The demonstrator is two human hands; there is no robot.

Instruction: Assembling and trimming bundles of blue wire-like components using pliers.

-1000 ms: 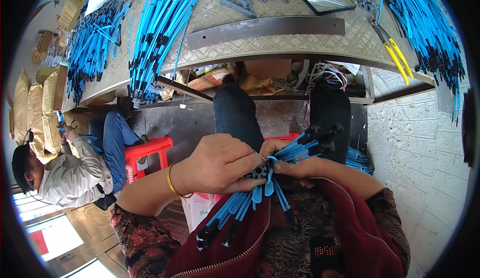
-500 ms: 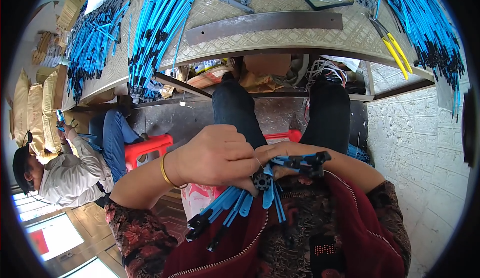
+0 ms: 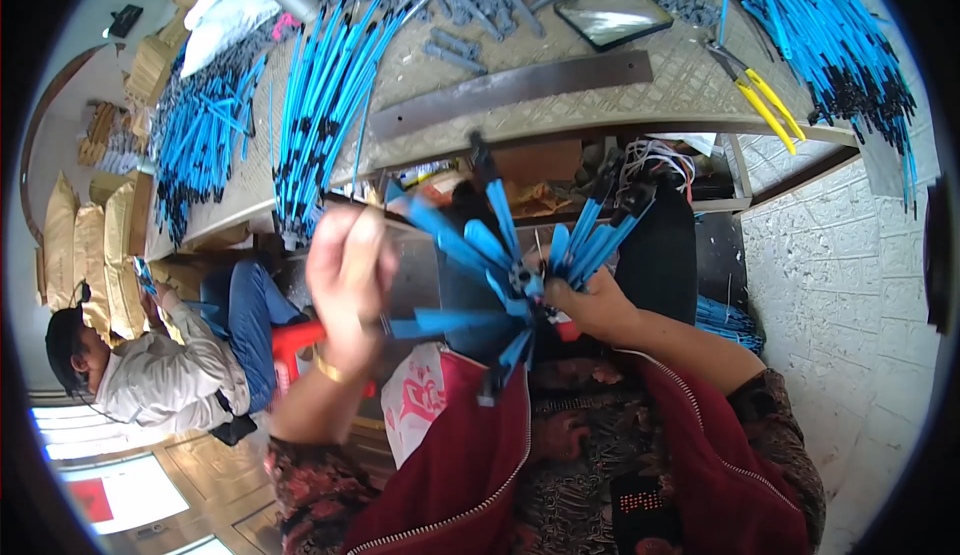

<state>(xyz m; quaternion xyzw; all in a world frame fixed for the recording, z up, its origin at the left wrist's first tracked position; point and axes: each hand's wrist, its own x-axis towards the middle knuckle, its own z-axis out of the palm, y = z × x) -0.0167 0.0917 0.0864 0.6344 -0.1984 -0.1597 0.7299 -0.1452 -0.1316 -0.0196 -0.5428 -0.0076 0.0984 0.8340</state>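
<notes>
In front of my waist, my right hand [image 3: 600, 307] grips a round dark hub [image 3: 522, 277] with blue ribs [image 3: 594, 251] fanning out from it. The ribs have black tips and point several ways, some bunched above my right fingers. To the left, my left hand [image 3: 350, 260] is raised, apart from the hub. Motion smears its curled fingers, so whether anything is in them cannot be made out. Several ribs on the hub's left side are blurred too.
On the table ahead lie bundles of blue ribs [image 3: 335, 105], grey plastic parts [image 3: 455, 50], a flat metal bar [image 3: 510, 90], a dark-framed pane [image 3: 612, 17] and yellow-handled pliers [image 3: 765, 103]. A co-worker [image 3: 170, 365] sits at left near a red stool [image 3: 292, 347].
My left hand has left the hub and swung up to the left. The hub has risen slightly and its ribs have spread wider. My right hand still holds it.
</notes>
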